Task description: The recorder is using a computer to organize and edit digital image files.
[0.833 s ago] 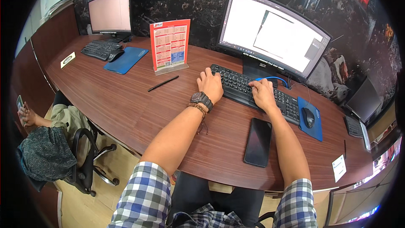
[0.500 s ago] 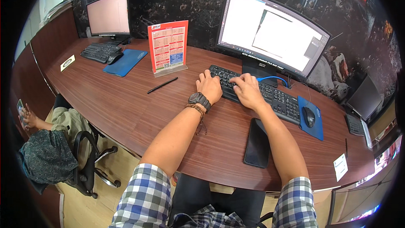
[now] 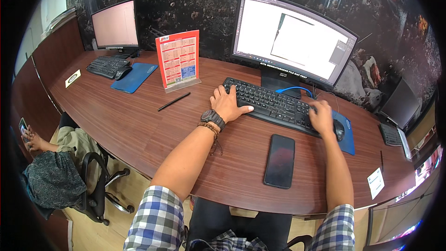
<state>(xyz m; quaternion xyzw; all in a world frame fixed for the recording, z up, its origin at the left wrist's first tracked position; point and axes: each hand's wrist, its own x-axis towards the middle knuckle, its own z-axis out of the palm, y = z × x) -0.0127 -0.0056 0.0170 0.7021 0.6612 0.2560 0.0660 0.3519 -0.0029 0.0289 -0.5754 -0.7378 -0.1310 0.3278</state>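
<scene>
My left hand (image 3: 227, 104) rests open on the left end of a black keyboard (image 3: 274, 105), fingers on the keys and thumb stretched along the front edge. A dark watch (image 3: 212, 119) and a beaded bracelet (image 3: 210, 129) are on that wrist. At the keyboard's right end, my right hand (image 3: 322, 118) hovers over the number keys with loosely bent, slightly blurred fingers and nothing in them. Just right of it, a black mouse (image 3: 338, 130) sits on a blue mouse pad (image 3: 346, 145), partly hidden by the hand. Behind the keyboard, a monitor (image 3: 297, 37) shows a pale image in an editing window.
A black phone (image 3: 279, 161) lies between my forearms on the brown desk (image 3: 232, 167). Leftward are a black stylus (image 3: 174, 102), a red-bordered stand-up card (image 3: 179, 60) and a second monitor (image 3: 115, 23). A seated person (image 3: 55, 176) holds a phone at far left. A white card (image 3: 376, 183) lies at right.
My right hand has moved right, from the middle of the keyboard to its number keys beside the mouse. My left hand stays at the left end, its thumb now spread out. The view has shifted slightly.
</scene>
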